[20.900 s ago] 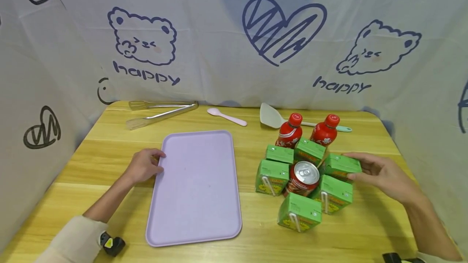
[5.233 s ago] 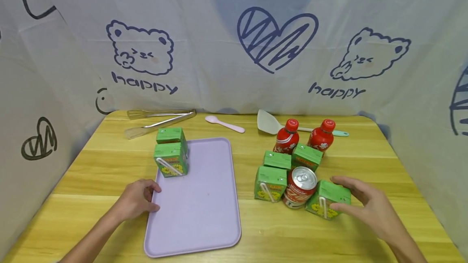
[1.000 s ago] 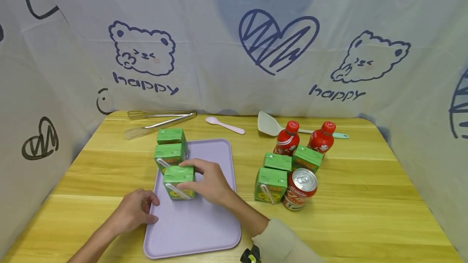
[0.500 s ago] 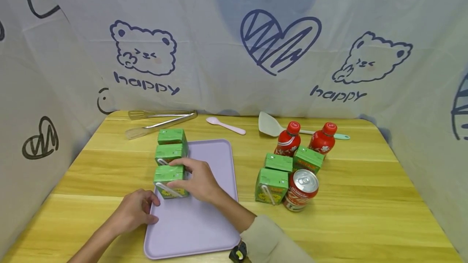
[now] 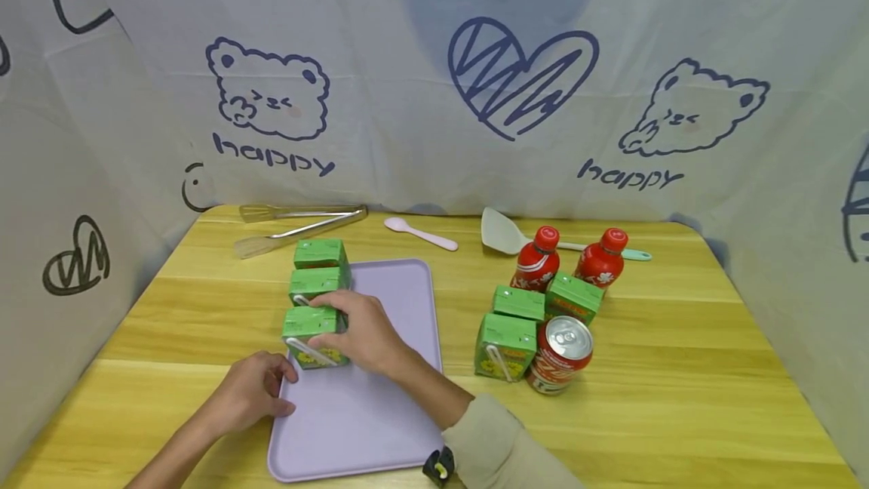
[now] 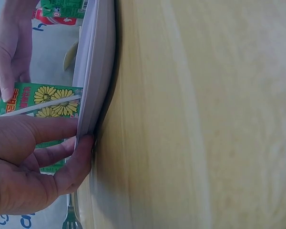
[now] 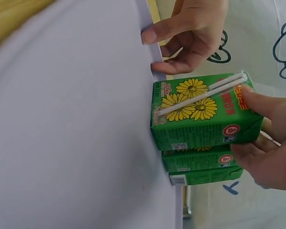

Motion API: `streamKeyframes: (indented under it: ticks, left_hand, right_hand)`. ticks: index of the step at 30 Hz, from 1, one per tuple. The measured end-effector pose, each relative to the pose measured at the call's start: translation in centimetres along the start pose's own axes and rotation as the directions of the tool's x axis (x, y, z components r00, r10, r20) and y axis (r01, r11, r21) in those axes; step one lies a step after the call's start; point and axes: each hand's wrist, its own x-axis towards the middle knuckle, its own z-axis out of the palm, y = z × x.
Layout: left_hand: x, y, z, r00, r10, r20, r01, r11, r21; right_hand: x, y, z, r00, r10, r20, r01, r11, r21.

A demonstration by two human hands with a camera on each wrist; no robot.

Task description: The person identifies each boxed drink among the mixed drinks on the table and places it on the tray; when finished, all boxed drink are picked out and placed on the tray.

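Observation:
My right hand (image 5: 363, 332) grips a green drink carton (image 5: 311, 334) with a white straw on its front, standing at the left edge of the lilac tray (image 5: 366, 429). Behind it two more green cartons (image 5: 320, 253) stand in a row along that edge. In the right wrist view, thumb and fingers hold the top end of the front carton (image 7: 200, 107). My left hand (image 5: 253, 392) pinches the tray's left rim between thumb and fingers, as the left wrist view shows at the rim (image 6: 88, 71).
To the right stand several green cartons (image 5: 505, 345), a red can (image 5: 560, 357) and two red bottles (image 5: 536, 266). Tongs (image 5: 305, 225), a pink spoon (image 5: 421, 235) and a spatula (image 5: 502, 232) lie along the table's back edge, before a drawn-on cloth.
Over the last second the right hand has moved the carton left to the tray's edge, in line with the other two. Earlier, this carton stood beside the can. The left hand stays at the rim.

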Motion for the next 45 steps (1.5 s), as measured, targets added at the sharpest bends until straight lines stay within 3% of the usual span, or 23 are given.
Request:
streamKeyframes:
  ticks: [4,13,24,29,37,45]
  left_hand:
    - [0.0,0.0,0.1,1.0,0.0,-0.003,0.0,1.0,-0.003]
    - [-0.1,0.0,0.0,1.0,0.015,-0.007,-0.015,1.0,-0.007]
    - [-0.1,-0.2,0.1,1.0,0.013,-0.012,-0.013,0.999,-0.039]
    - [-0.1,-0.2,0.4,1.0,0.019,-0.02,-0.02,0.999,-0.041]
    - [-0.1,-0.1,0.3,1.0,0.012,-0.019,-0.012,1.0,-0.022]
    - [0.0,-0.1,0.2,1.0,0.002,-0.003,-0.002,1.0,-0.018]
  right_hand:
    - [-0.3,-0.4,-0.3,0.999,-0.044,-0.016,0.043,0.997,-0.059]
    - [-1.2,-0.9,-2.4,0.993,-0.101,-0.054,0.099,0.994,-0.037]
    - [-4.1,-1.0,-6.9,0.998,0.005,-0.067,-0.003,0.999,0.034]
    - [-6.4,0.2,-9.7,0.992,0.027,-0.127,-0.03,0.999,-0.021]
    - [-9.8,2.5,-14.3,0.97,0.089,-0.226,-0.114,0.989,-0.098]
    - [-12.2,5.3,-18.0,0.94,0.163,-0.3,-0.199,0.975,-0.095]
